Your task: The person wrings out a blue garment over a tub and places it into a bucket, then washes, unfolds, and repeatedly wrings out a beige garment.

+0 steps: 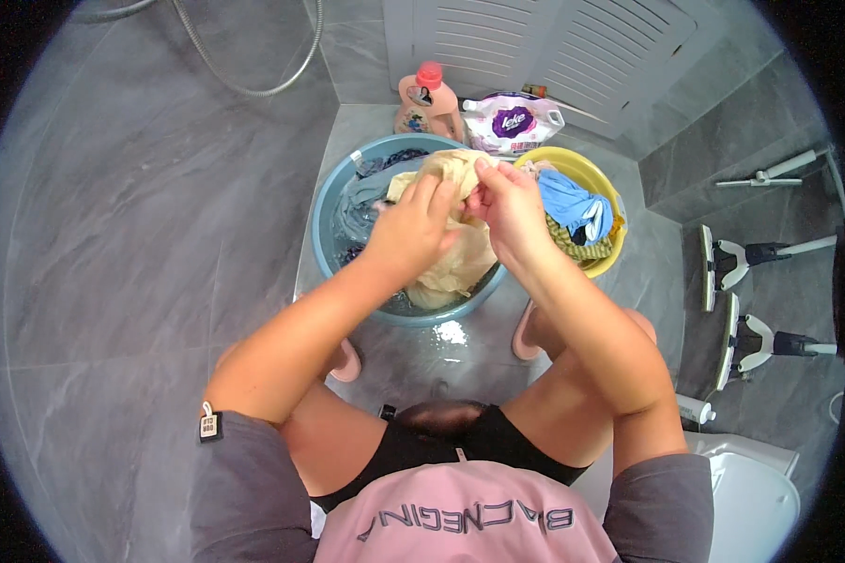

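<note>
A pale yellow garment is bunched up over a blue basin, its lower part hanging down into the basin. My left hand is closed on its left side, fingers curled over the cloth. On the other side my right hand pinches the upper part of the same garment between thumb and fingers. Dark and grey-blue wet clothes lie in the water at the basin's left. What kind of garment the yellow cloth is cannot be made out.
Right of the basin stands a yellow basin with blue and striped clothes. Behind are a pink bottle with a red cap and a white-purple detergent bag. Flat mops hang at the right, near a white toilet.
</note>
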{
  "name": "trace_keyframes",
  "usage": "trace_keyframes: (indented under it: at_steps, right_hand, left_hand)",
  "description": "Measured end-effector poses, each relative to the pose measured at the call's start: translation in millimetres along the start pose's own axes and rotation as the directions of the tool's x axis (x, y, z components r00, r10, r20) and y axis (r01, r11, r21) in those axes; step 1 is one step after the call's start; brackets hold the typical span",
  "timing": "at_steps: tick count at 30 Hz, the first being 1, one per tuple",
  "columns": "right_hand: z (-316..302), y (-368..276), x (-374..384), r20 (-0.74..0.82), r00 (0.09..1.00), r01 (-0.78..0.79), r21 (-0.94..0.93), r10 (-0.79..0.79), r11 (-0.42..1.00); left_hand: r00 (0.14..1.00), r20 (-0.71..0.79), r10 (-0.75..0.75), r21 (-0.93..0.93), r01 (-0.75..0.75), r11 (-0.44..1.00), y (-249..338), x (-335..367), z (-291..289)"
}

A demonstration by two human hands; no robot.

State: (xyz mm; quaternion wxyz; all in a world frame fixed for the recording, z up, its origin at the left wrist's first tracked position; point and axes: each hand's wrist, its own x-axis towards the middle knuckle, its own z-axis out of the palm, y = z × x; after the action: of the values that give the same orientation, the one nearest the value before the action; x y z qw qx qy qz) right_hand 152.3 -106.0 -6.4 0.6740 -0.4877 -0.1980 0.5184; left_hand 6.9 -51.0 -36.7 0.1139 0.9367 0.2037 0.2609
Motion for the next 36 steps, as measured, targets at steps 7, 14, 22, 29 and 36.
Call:
trace_keyframes:
  at_steps: [7,14,22,29,36]
  right_hand:
    - [-33,-62,5,-0.01,0.988,0.155,0.221,-0.157,0.963]
    - [-11,-85,-16,0.13,0.956,0.212,0.31,-0.263,0.927]
    - [31,-71,-19,0.279,0.906,0.21,0.353,-0.317,0.912]
    - [8,-76,22,0.306,0.913,0.203,0.228,-0.268,0.952]
    - [-40,1,42,0.452,0.873,0.385,-0.869,0.182,0.312]
  left_hand:
    - [0.932,0.353,-0.081,-0.033,0.098,0.995,-66,-18,-2]
    - [0.794,0.351,-0.497,0.562,0.245,0.79,-109,-63,7]
    - [0.914,-0.022,-0.404,-0.416,0.359,0.836,27,3,27]
    - [0.867,0.173,-0.467,-0.692,0.445,0.569,-34,18,43]
    - [0.706,0.268,-0.656,-0.854,0.489,0.177,-13,48,-55]
